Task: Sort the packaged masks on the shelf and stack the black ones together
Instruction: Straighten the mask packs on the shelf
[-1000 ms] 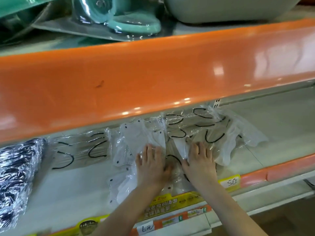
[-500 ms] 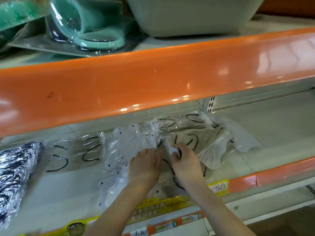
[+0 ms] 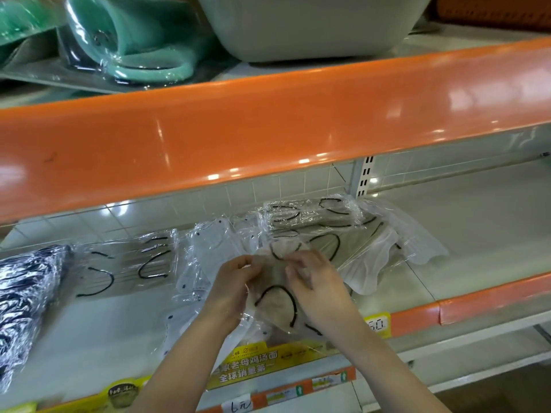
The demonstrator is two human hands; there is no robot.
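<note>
An orange shelf edge (image 3: 298, 120) runs across the view, glossy with light reflections. On the upper shelf above it sits a pale grey plastic basin (image 3: 313, 25), and to its left lie mint-green items wrapped in clear plastic (image 3: 143, 49). At the far upper right a patch of something orange-brown (image 3: 492, 7) shows, too cropped to tell what it is. Behind the lower shelf stands a white slotted upright (image 3: 365, 177) against a tiled back panel (image 3: 268, 186). Along the lower front edge runs a yellow printed strip (image 3: 253, 365), a yellow price tag (image 3: 377, 324), a white handwritten tag (image 3: 238, 406) and an orange rail (image 3: 492, 302).
</note>
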